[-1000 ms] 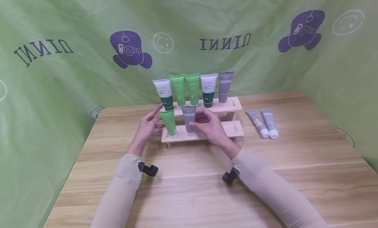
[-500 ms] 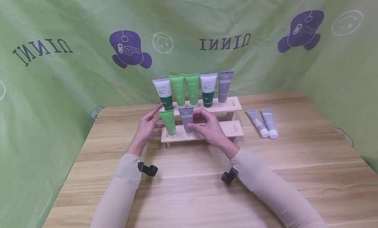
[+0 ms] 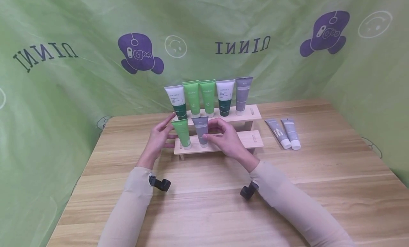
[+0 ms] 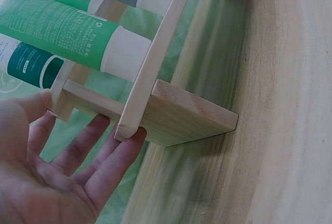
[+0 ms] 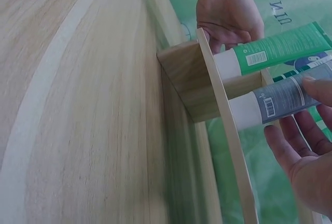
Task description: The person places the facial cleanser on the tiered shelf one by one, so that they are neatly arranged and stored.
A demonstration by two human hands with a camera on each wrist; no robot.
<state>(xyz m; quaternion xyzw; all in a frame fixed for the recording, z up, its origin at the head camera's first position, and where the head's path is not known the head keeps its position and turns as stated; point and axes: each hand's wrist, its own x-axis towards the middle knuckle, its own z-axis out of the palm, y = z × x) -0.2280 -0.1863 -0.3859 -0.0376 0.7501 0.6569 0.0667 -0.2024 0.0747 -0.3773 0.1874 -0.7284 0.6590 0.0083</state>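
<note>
A two-tier wooden display stand (image 3: 240,139) holds squeeze tubes standing on their caps. My right hand (image 3: 227,137) pinches a grey tube (image 3: 200,128) between thumb and fingers; in the right wrist view its white cap (image 5: 244,111) meets the lower tier. Just left of it, a green tube (image 3: 182,131) stands apart on the same tier. At the stand's left end is my left hand (image 3: 157,137), spread, its fingertips touching the wooden edges in the left wrist view, where the green tube (image 4: 62,29) stands close above the fingers.
Along the upper tier stand white-and-green tubes (image 3: 225,92), bright green tubes (image 3: 208,96) and a grey tube (image 3: 243,94). Two more grey tubes (image 3: 278,133) lie on the wooden table (image 3: 204,211) right of the stand. A green printed cloth (image 3: 204,19) hangs behind.
My right hand has slid the grey tube slightly left along the lower tier, nearer the green tube. The left hand has stayed at the stand's left end.
</note>
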